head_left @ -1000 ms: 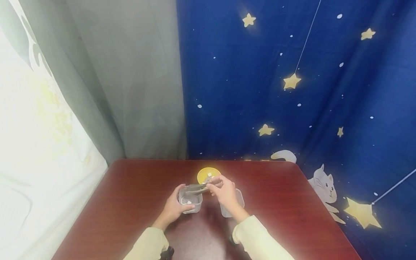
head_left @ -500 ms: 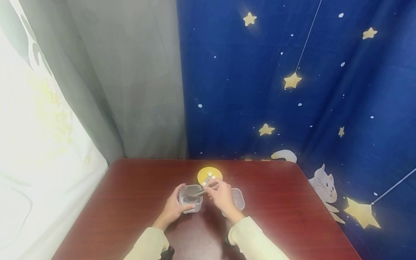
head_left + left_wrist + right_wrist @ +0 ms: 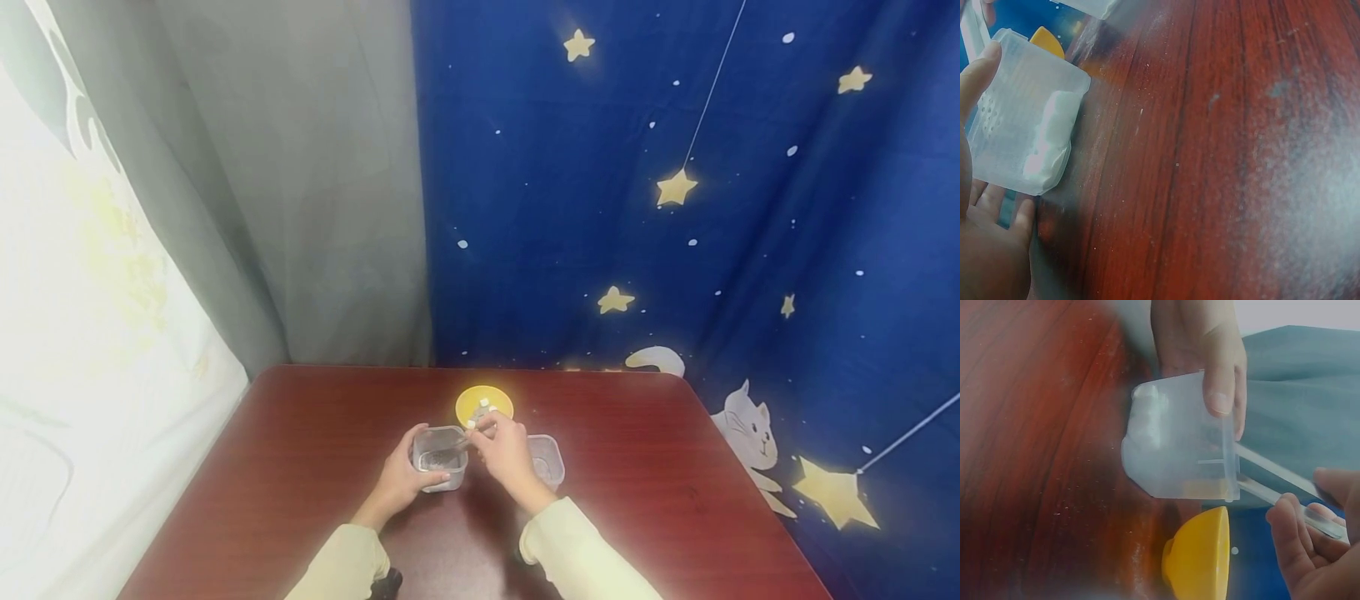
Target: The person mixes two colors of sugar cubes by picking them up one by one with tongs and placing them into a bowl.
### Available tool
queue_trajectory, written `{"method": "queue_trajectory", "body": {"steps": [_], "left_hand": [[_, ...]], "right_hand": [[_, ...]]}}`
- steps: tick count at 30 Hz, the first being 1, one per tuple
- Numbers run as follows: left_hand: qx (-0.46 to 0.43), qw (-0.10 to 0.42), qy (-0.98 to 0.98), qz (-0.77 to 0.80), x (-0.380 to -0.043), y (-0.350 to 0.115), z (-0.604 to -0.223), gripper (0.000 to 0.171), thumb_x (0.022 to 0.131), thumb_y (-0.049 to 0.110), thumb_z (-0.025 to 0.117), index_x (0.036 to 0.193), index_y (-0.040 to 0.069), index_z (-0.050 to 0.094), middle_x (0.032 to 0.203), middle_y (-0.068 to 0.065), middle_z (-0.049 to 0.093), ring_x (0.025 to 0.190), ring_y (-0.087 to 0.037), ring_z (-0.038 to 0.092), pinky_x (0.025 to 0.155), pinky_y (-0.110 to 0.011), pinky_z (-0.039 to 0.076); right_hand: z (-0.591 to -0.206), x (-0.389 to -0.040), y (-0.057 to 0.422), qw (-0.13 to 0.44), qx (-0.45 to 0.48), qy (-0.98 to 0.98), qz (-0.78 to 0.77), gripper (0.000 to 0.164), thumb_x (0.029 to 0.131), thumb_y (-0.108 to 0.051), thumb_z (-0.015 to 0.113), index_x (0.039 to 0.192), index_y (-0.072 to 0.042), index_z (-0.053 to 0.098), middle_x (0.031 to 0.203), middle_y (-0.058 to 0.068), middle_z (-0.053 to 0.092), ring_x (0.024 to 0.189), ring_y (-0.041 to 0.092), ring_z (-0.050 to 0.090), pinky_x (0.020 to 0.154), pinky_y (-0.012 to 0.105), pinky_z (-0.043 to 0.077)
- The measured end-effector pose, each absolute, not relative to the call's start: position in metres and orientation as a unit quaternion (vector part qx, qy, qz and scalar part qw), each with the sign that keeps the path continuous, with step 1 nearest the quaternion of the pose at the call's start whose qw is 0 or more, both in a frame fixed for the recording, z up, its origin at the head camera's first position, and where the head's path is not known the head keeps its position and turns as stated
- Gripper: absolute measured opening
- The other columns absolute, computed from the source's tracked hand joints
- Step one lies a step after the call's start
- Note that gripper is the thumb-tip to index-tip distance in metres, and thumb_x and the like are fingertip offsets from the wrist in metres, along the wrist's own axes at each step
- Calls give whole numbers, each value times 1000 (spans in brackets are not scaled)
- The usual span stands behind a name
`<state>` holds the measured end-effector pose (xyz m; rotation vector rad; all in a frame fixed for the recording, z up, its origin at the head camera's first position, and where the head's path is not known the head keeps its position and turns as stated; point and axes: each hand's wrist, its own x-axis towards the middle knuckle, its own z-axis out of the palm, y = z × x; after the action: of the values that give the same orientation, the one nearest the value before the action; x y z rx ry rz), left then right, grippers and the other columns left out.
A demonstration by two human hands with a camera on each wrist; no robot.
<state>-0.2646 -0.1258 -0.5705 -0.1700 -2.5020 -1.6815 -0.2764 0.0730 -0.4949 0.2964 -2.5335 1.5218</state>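
Note:
My left hand (image 3: 400, 479) grips a clear plastic tub (image 3: 442, 482) by its sides, the thumb over the near rim. Through the tub's wall, white lumps (image 3: 1059, 128) show at its bottom in the left wrist view. My right hand (image 3: 508, 457) pinches a pair of tongs (image 3: 1274, 467) between thumb and fingers. Both arms of the tongs reach over the rim into the tub; their tips are hard to make out. Just behind the hands stands a yellow bowl (image 3: 1200, 556), and white cubes (image 3: 483, 402) lie in it, partly hidden by the right hand.
A second clear tub (image 3: 556, 467) stands on the table to the right, partly behind the right hand and wrist. The reddish-brown table (image 3: 315, 433) ends at a far edge before a grey curtain (image 3: 345, 208) and a blue starry curtain (image 3: 540, 208).
My right hand has moved slightly left and down, lowering the tongs from above the rim into the tub. More of the yellow bowl and second tub shows. My left hand has hardly moved.

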Motion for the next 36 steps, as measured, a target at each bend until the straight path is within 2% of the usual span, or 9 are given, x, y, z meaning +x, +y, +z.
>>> {"method": "queue_trajectory", "body": {"steps": [8, 15, 19, 29, 36], "left_hand": [[-57, 68, -825, -558, -264, -125, -569, 99, 61, 24, 94, 143, 10, 42, 125, -11, 59, 107, -26, 57, 92, -45, 46], [-58, 67, -826, -557, -265, -124, -570, 98, 61, 26, 94, 143, 11, 42, 124, -12, 59, 105, -27, 58, 90, -45, 47], [-58, 68, -824, -560, -264, -124, -570, 98, 60, 25, 94, 142, 11, 42, 125, -12, 58, 105, -27, 58, 90, -45, 47], [-58, 65, -822, -563, -265, -125, -571, 97, 61, 25, 94, 142, 12, 42, 126, -11, 58, 104, -25, 59, 91, -45, 47], [-52, 62, -825, -559, -263, -125, -569, 97, 61, 26, 93, 143, 12, 42, 126, -12, 58, 105, -28, 58, 91, -46, 46]], "right_hand": [[-487, -277, 70, 92, 84, -871, 476, 12, 84, -14, 75, 83, -8, 65, 63, -1, 65, 51, 8, 60, 47, 25, 50], [-493, -276, 68, 78, 84, -855, 506, 12, 85, -10, 74, 82, -7, 64, 61, 2, 65, 51, 14, 62, 44, 26, 50], [-498, -277, 69, 73, 70, -844, 526, 9, 85, -10, 74, 83, -8, 65, 61, 7, 66, 49, 14, 61, 44, 26, 50], [-493, -272, 71, 99, 52, -827, 551, 9, 85, -14, 74, 85, -10, 67, 61, 9, 66, 47, 11, 59, 42, 28, 49], [-494, -273, 72, 137, 57, -800, 582, 11, 84, -15, 76, 88, -8, 69, 66, 11, 68, 50, 22, 63, 44, 29, 51]]}}
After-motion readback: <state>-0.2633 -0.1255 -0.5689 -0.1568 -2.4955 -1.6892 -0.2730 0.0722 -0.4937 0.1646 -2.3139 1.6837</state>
